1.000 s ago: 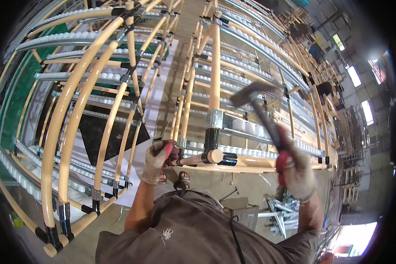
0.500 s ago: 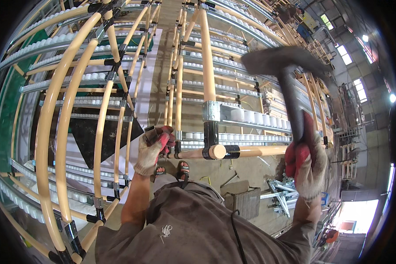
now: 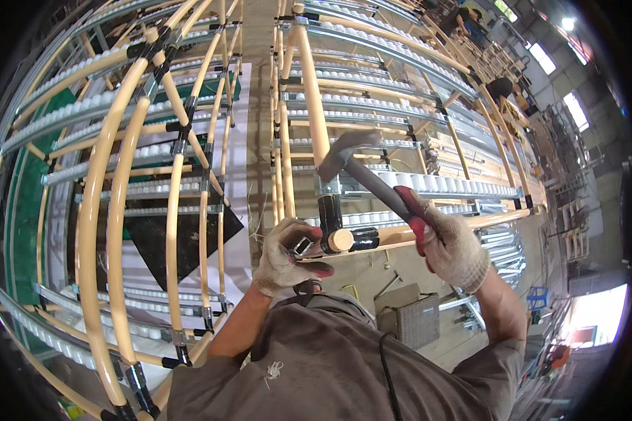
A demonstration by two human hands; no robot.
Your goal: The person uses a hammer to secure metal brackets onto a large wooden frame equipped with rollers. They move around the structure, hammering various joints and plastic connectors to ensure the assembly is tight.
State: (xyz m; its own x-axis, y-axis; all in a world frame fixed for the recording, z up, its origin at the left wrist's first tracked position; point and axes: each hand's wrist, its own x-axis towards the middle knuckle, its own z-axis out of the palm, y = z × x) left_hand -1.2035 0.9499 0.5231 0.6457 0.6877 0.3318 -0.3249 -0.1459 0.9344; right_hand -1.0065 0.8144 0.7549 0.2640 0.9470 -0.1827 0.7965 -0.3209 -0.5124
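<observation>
My right hand (image 3: 453, 242), in a white knit glove with red fingers, grips the handle of a dark hammer (image 3: 379, 188). The hammer's head is in front of a silver metal bracket on a cream upright pipe (image 3: 310, 91); I cannot tell whether they touch. Just left of the rack's corner my left hand (image 3: 284, 256), gloved alike, holds a small metal piece (image 3: 303, 245) with a rectangular opening. Beside it, a black joint (image 3: 329, 210) and the round cream pipe end (image 3: 340, 241) form the corner. A cream horizontal pipe (image 3: 400, 236) runs right from there.
Roller tracks (image 3: 463, 185) with white wheels fill the right rack. On the left stands another rack of cream pipes (image 3: 91, 238). A brown woven box (image 3: 418, 319) and loose metal rails (image 3: 502, 252) are on the floor. Other people (image 3: 463, 21) are at the far right.
The hammer has swung down and left, from raised at the right to near the corner bracket. My left hand has moved right, close to the corner joint. The view has shifted slightly.
</observation>
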